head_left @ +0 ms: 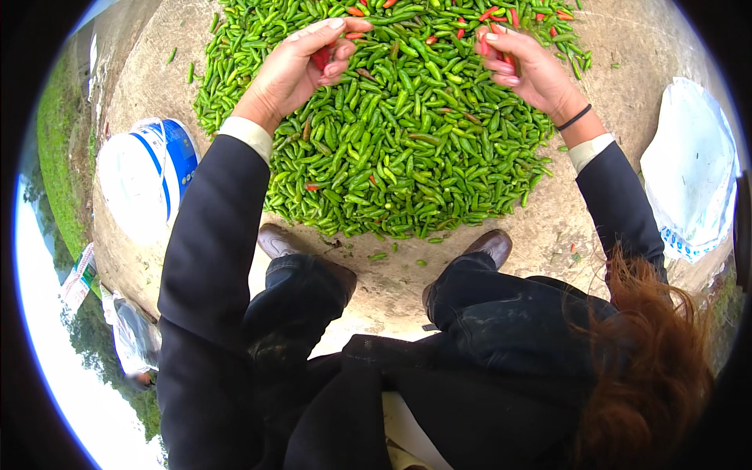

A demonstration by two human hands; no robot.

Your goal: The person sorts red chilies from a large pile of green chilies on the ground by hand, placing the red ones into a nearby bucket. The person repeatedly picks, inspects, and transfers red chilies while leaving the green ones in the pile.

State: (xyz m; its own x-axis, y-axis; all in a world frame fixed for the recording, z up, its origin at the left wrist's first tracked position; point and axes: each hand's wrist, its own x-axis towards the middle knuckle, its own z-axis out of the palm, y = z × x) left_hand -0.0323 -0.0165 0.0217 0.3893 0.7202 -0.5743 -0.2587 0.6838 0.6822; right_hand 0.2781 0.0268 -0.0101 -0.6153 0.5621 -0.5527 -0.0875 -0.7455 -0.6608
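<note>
A broad heap of green chili peppers [399,141] lies on the ground before me, with some red and dark ones mixed in. My left hand [311,61] is over the heap's left side, its fingers curled around red chili peppers [321,57] that show in the palm. Over the right side, my right hand [526,67] also holds red chili peppers [509,59] between thumb and fingers. A dark band circles the right wrist. How many peppers each hand holds is hidden by the fingers. More red chilies [487,13] lie near the heap's far edge.
To the left stands a white and blue plastic bucket [176,153]. A white plastic sack [687,170] is on the concrete floor [158,76] at right. My shoes [490,247] flank the heap's near edge. Plastic bags [132,335] lie at far left, near grass [59,158].
</note>
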